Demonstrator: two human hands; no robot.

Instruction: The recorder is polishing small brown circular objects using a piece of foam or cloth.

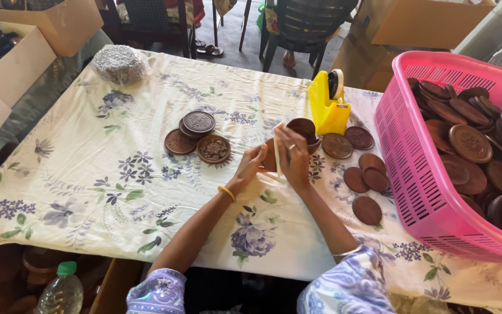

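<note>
Head view: both hands meet over the floral tablecloth (117, 192), mid-table. Left hand (252, 164) fingers curled, pinching a brown carved disc (269, 156) at its edge. Right hand (293, 158) closed around a thin pale strip (276, 152), held upright against the disc. More brown discs lie just right; yellow tape dispenser (327, 104) behind; pink basket (413, 168) of discs far right.

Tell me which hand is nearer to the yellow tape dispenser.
Right. The right hand is just below and left of the yellow tape dispenser, holding a brown disc. The left hand is farther left, beyond the right hand.
</note>
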